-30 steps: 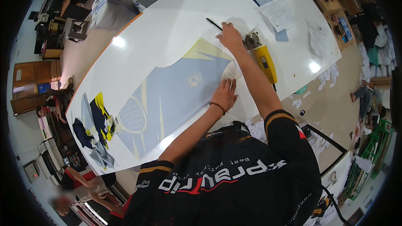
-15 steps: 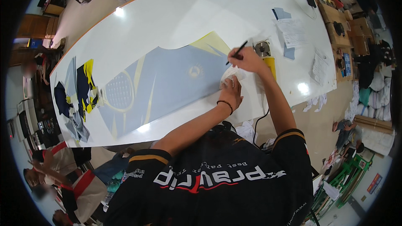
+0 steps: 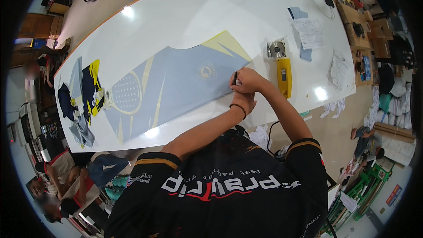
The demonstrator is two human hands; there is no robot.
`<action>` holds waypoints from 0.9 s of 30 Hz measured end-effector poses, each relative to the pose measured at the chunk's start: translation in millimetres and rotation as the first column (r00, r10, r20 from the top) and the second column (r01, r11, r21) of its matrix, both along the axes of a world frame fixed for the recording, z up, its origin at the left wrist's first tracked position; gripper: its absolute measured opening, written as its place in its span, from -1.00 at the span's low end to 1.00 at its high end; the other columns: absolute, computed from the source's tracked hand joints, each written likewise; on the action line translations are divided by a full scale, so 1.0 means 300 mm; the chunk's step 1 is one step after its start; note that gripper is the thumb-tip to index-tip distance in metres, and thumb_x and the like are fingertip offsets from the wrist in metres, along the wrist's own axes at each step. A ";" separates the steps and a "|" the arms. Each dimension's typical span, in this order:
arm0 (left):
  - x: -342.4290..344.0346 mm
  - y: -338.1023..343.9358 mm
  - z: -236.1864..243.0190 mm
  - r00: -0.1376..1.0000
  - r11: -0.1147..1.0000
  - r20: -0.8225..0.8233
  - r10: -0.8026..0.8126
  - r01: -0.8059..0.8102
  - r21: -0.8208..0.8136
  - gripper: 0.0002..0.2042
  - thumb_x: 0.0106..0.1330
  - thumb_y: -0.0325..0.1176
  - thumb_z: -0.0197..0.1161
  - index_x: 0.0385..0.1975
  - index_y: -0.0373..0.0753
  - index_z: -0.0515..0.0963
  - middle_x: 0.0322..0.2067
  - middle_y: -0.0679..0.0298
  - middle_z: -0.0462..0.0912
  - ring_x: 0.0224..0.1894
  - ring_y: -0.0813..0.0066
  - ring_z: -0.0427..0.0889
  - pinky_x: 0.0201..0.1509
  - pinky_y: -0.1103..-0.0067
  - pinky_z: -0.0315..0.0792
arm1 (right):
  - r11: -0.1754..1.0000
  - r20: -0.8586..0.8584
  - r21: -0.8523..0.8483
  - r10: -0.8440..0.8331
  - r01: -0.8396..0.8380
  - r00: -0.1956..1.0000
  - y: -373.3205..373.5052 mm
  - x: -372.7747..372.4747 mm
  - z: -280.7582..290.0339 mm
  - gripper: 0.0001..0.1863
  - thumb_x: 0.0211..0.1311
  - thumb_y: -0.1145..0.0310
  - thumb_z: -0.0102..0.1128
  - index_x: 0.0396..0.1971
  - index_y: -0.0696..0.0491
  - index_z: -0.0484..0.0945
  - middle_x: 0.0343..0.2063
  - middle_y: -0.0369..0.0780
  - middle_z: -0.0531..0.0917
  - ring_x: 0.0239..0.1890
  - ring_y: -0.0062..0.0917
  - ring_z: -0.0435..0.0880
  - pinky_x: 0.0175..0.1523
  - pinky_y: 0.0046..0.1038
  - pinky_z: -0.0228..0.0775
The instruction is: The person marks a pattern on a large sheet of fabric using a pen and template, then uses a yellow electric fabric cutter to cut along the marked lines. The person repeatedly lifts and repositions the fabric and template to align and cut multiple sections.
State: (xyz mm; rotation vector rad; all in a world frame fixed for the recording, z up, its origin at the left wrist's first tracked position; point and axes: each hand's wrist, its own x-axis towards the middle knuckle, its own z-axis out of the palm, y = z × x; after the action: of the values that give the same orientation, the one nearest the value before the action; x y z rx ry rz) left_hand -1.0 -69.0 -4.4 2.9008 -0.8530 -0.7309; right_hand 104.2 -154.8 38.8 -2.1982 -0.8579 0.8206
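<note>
A blue-grey and pale yellow fabric piece [image 3: 176, 77], cut to a garment shape, lies flat on the white table [image 3: 220, 0]. At its right end my right hand [image 3: 247, 80] is closed around a slim black pen [image 3: 235, 78], over the fabric's lower right edge. Below it, my left hand [image 3: 246, 99], with a dark bead bracelet at the wrist, is crossed by the right hand. The left fingers are hidden, so I cannot see what they touch or hold.
Right of my hands lies a yellow electric cutter [image 3: 284, 77] with a round metal blade. Printed papers [image 3: 308, 33] rest farther right. Dark blue and yellow fabric scraps [image 3: 91, 92] lie at the left end. People [image 3: 72, 180] sit at the lower left.
My right hand has moved down and left with the pen, now overlapping my left hand. The white piece under my left fingers no longer shows. The cutter is uncovered.
</note>
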 end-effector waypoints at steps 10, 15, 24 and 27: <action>0.012 0.013 0.057 0.999 1.000 -0.036 0.024 -0.023 0.016 -0.28 0.49 0.08 0.04 0.42 -0.43 0.26 0.45 -0.12 0.28 0.48 -0.19 0.22 0.50 -0.03 0.14 | 0.991 0.167 -0.019 -0.127 0.132 0.978 -0.008 0.017 -0.009 -0.89 0.08 0.27 0.38 -0.42 -0.05 0.76 -0.33 -0.25 0.77 -0.28 -0.27 0.74 -0.16 -0.29 0.59; -0.009 0.023 -0.004 0.958 0.995 0.284 0.048 -0.021 -0.100 -0.38 0.38 -0.04 0.20 0.27 -0.43 0.43 0.32 -0.17 0.37 0.27 -0.22 0.37 0.34 0.08 0.32 | 0.915 0.305 -0.101 -0.345 0.391 0.887 -0.146 0.125 0.003 -0.81 0.22 0.22 0.27 -0.28 -0.01 0.71 -0.22 -0.18 0.74 -0.10 -0.20 0.72 0.02 -0.15 0.56; 0.129 0.061 -0.076 0.906 0.969 0.422 -0.012 0.114 -0.217 -0.64 0.34 -0.35 0.11 0.06 -0.40 0.55 -0.05 -0.02 0.58 0.01 0.04 0.53 0.05 0.27 0.53 | 0.801 0.447 -0.249 -0.404 0.545 0.798 -0.153 0.443 0.117 -0.80 0.30 0.31 0.27 -0.12 0.02 0.63 -0.16 -0.08 0.72 -0.05 -0.16 0.74 0.02 -0.10 0.58; 0.165 0.052 -0.073 0.878 0.960 0.477 -0.031 0.160 -0.232 -0.63 0.34 -0.37 0.10 0.09 -0.41 0.53 -0.14 -0.03 0.61 -0.07 0.04 0.56 -0.03 0.32 0.55 | 0.793 0.528 -0.342 -0.282 0.505 0.801 -0.138 0.570 0.023 -0.76 0.30 0.28 0.30 -0.07 -0.02 0.63 -0.12 -0.11 0.71 -0.07 -0.16 0.74 0.02 -0.12 0.60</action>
State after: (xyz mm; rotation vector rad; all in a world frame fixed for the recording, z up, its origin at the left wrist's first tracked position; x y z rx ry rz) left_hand 48.6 -53.5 -26.4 2.8317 -1.0427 0.1080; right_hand 275.2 -196.3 45.8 -2.9422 -0.3547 0.3084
